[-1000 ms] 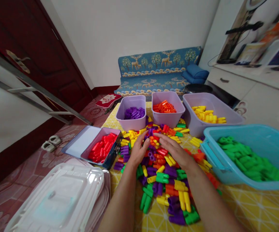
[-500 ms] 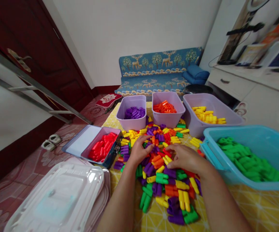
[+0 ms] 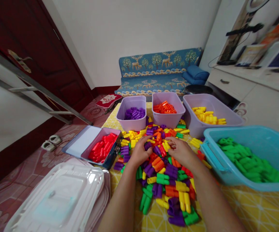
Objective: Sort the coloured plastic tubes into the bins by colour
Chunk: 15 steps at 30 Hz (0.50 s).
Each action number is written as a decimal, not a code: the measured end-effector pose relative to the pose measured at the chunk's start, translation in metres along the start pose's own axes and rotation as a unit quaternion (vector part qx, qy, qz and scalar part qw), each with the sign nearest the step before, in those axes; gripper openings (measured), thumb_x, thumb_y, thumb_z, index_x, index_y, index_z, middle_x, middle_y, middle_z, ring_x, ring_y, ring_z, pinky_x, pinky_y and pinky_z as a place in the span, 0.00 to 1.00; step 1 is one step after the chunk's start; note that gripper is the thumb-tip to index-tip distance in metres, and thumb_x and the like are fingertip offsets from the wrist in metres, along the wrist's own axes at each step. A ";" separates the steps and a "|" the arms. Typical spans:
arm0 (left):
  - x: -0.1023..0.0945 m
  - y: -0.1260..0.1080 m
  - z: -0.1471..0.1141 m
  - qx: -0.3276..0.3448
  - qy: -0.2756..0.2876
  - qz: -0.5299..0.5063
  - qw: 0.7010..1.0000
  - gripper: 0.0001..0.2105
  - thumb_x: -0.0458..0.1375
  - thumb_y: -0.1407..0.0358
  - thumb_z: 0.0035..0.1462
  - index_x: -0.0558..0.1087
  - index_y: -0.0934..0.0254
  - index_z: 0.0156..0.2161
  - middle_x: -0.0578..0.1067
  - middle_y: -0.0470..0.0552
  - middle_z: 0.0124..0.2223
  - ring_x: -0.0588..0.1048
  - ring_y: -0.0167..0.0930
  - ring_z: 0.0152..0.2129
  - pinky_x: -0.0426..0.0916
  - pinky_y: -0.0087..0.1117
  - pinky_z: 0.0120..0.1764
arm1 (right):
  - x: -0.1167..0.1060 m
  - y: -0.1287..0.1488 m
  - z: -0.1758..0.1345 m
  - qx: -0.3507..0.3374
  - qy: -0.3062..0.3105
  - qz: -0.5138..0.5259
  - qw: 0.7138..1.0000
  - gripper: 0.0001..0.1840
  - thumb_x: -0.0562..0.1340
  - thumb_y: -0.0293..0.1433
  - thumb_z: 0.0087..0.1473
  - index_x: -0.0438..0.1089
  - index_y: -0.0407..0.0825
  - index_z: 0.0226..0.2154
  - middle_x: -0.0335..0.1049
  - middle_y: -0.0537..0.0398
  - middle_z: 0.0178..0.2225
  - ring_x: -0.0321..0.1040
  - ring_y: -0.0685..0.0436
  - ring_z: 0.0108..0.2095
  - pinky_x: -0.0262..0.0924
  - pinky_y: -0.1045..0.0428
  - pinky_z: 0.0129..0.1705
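Building pieces shaped like joined tubes, in purple, yellow, green, orange and red, lie in a mixed heap (image 3: 163, 178) on the table. My left hand (image 3: 140, 153) is over the heap's left side, thumb and fingers apart around a purple piece (image 3: 148, 145). Across from it, my right hand (image 3: 181, 151) is spread with its fingertips beside a yellow piece (image 3: 165, 146); whether they touch it is unclear. Between the hands lie a red piece (image 3: 163, 150) and an orange piece (image 3: 157, 163). I see nothing gripped in either hand.
Behind the heap stand lilac bins of purple (image 3: 131, 124), orange (image 3: 167, 119) and yellow pieces (image 3: 212, 100). A blue bin (image 3: 216, 161) at right holds green pieces. At left, an open case (image 3: 81, 141) holds red ones, near stacked lids (image 3: 57, 196).
My right hand has moved slightly away from me and its fingers have spread. Pieces between the hands have shifted. My left hand has hardly moved.
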<state>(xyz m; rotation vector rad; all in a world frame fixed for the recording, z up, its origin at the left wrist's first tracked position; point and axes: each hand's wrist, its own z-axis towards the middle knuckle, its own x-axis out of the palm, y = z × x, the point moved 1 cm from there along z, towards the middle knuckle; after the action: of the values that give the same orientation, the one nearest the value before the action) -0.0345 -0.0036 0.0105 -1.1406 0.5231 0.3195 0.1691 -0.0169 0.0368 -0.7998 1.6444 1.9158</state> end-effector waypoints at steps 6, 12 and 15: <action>0.003 0.003 0.001 0.014 -0.035 0.018 0.999 0.21 0.59 0.72 0.50 0.71 0.61 0.52 0.75 0.52 0.51 0.72 0.35 0.49 0.64 0.38 0.54 | -0.020 0.024 -0.009 0.028 -0.009 -0.091 0.995 0.21 0.59 0.29 0.46 0.74 0.48 0.45 0.77 0.47 0.40 0.72 0.38 0.41 0.64 0.46 0.43; 0.002 0.001 0.001 -0.016 -0.092 0.042 0.995 0.13 0.57 0.65 0.57 0.75 0.60 0.48 0.78 0.51 0.45 0.75 0.36 0.43 0.68 0.38 0.47 | -0.023 0.018 -0.011 0.011 0.028 0.078 0.996 0.17 0.59 0.32 0.48 0.75 0.47 0.41 0.77 0.50 0.39 0.73 0.42 0.39 0.66 0.49 0.41; 0.002 -0.001 0.000 -0.015 -0.092 0.051 0.994 0.13 0.58 0.63 0.57 0.75 0.60 0.46 0.78 0.52 0.44 0.75 0.36 0.42 0.68 0.38 0.46 | -0.029 0.017 -0.010 0.047 -0.026 0.195 0.979 0.16 0.62 0.35 0.47 0.75 0.46 0.39 0.76 0.51 0.35 0.73 0.43 0.34 0.67 0.50 0.35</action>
<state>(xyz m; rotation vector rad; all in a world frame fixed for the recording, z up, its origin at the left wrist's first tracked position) -0.0328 -0.0034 0.0102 -1.1025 0.4161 0.5176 0.1792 -0.0294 0.0685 -0.4045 1.9546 2.0732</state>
